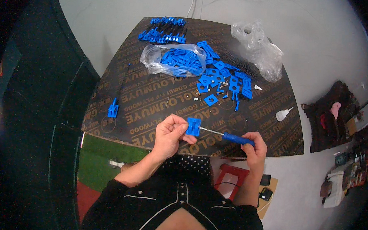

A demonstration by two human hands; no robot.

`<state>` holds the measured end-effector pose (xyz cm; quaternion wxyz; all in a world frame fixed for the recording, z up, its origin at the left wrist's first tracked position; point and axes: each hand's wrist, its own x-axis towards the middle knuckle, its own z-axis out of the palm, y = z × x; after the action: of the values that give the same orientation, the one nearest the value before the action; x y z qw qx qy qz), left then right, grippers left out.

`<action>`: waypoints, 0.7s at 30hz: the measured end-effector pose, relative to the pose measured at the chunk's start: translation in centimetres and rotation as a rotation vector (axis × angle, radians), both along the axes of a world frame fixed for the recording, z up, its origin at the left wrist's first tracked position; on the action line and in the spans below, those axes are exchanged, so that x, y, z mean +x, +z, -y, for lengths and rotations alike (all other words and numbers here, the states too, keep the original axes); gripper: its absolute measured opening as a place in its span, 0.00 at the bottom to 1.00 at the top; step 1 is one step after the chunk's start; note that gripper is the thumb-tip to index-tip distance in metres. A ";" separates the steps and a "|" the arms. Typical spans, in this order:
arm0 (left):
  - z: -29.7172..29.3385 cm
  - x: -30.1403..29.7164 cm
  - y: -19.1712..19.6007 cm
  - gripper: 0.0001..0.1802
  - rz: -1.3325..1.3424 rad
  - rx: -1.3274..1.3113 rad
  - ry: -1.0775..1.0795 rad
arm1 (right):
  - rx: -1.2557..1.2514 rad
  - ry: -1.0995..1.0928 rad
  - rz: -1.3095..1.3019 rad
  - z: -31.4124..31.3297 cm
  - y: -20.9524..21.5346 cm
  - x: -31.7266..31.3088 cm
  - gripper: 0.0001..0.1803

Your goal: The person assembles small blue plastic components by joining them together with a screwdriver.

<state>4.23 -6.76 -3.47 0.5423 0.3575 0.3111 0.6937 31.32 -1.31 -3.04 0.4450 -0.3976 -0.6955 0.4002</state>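
Near the table's front edge, my left hand pinches a small blue plastic part between thumb and fingers. My right hand is closed round the blue handle of a screwdriver. Its metal shaft points left, and the tip meets the right side of the blue part. Whether a screw sits at the tip is too small to tell. Beyond my hands lie loose blue square plates with round holes, with several small screws and metal bits among them.
A clear bag of blue parts lies mid-table, with rows of blue-and-black pieces behind it. A crumpled clear bag is at back right, a white dropper bottle near the right edge. One blue piece lies at left on the dark plywood table.
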 end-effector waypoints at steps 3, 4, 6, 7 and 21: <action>0.0 0.0 -0.1 0.06 -0.003 0.011 -0.016 | 0.029 0.010 0.010 -0.5 -0.5 0.2 0.12; 0.0 -0.1 -0.1 0.06 0.000 0.010 -0.023 | 0.070 0.031 -0.005 -0.6 -0.4 0.0 0.12; 0.0 0.0 0.0 0.06 0.000 0.016 -0.018 | -0.008 0.020 -0.075 -0.2 0.0 -0.5 0.13; 0.0 0.0 0.0 0.06 0.001 0.022 -0.015 | -0.086 0.007 -0.145 0.1 0.2 -0.9 0.14; -0.1 -0.3 0.2 0.06 0.089 0.008 -0.006 | 0.130 -0.083 0.015 2.4 2.5 -1.7 0.12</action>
<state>3.96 -6.64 -3.26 0.5561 0.3294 0.2832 0.7086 29.59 -3.67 -0.56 0.4806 -0.3993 -0.7064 0.3326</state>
